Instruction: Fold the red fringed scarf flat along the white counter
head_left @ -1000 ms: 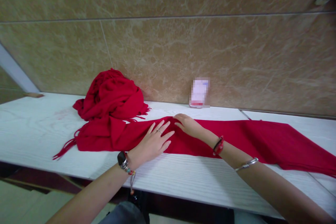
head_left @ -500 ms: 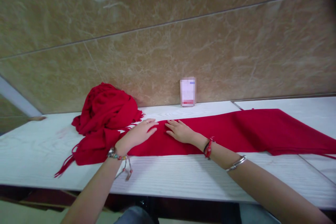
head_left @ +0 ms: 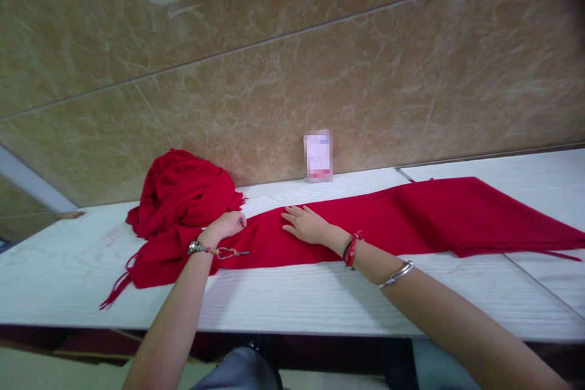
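Note:
A long red scarf (head_left: 365, 219) lies folded lengthwise across the white tabletop, its right part slanting towards the right edge of view. My right hand (head_left: 308, 225) rests flat on it, palm down with the fingers apart. At the scarf's left end my left hand (head_left: 227, 226) is curled closed on the cloth; its fingertips are mostly hidden. A bunched red scarf (head_left: 183, 189) with fringe sits just left of and behind that hand. One tasselled end hangs loosely over the table surface at its lower left.
A small upright card or phone (head_left: 319, 156), blurred out, leans against the brown marble-patterned wall (head_left: 256, 91). The white table (head_left: 283, 304) has a front edge near my body and a seam between panels on the right.
My left hand has drawn back to the left and its stretched fingers have curled closed at the scarf's end. My right hand stays flat on the cloth. The view has shifted slightly.

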